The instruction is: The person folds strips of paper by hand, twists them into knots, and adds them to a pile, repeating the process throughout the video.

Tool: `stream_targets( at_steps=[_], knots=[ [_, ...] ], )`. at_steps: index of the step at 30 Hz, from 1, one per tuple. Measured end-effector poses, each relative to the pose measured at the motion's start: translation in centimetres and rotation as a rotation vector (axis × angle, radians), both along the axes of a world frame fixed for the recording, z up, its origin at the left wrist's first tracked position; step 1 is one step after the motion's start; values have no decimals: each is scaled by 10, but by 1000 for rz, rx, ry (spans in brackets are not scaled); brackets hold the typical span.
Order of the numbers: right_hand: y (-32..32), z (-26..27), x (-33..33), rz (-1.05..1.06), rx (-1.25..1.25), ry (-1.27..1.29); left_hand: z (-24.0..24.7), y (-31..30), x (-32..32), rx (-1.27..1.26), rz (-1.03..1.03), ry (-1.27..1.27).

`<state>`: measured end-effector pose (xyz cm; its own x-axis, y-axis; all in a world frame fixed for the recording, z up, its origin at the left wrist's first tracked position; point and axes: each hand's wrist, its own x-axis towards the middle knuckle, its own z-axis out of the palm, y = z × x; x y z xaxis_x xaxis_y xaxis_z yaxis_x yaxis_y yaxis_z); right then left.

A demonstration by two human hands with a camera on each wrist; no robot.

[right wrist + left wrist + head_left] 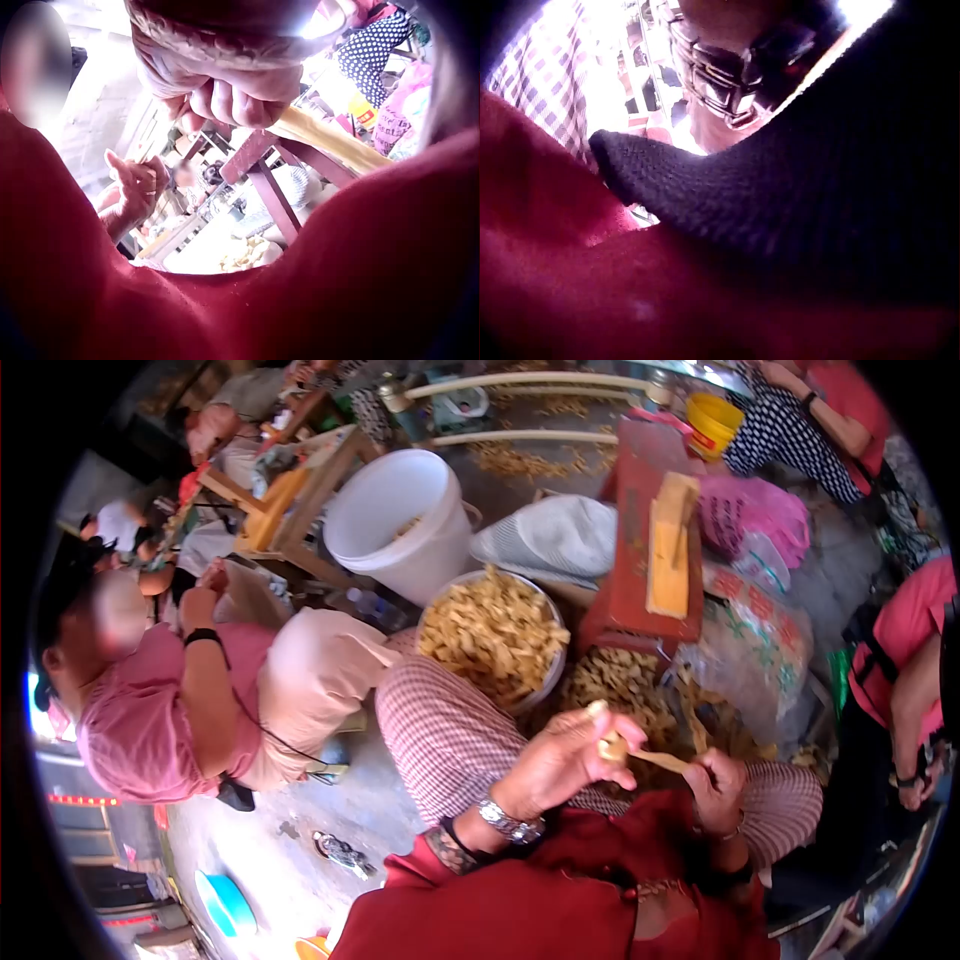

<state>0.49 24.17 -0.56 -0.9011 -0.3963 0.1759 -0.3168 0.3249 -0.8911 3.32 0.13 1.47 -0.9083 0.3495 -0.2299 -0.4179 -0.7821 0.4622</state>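
- Left hand [565,760] pinches a small, pale, lumpy piece [611,747].
- Right hand [718,785] grips a thin, flat, yellowish stick [660,760].
- Round basin [436,600] nearby holds heaped pale chunks [490,630].

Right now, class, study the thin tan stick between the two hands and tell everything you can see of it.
The thin stick is pale tan, looks wooden, slender and plain. It lies nearly level, dipping slightly toward the right hand, whose curled fingers grip that end. Its other end meets a small pale piece pinched in the left hand; whether the tip is inside the piece or only against it cannot be told.
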Motion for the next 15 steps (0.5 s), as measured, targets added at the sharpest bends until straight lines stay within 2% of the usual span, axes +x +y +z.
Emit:
stream_targets(
  at_steps=[3,7,11,12,15],
  knots=[
    [-1,4,2,5,65,-2,-3,-2,-1,-26,17,16],
    [-9,-7,0,-24,5,-91,7,4,-9,-300,86,12],
    [-12,-16,5,8,-32,-220,-10,-1,-4,-695,-75,29],
    [-17,-15,6,12,-47,-258,-10,1,-4,-714,-38,12],
    [-23,-15,5,38,-61,-279,-8,-4,-4,-738,-97,-18]
  ],
)
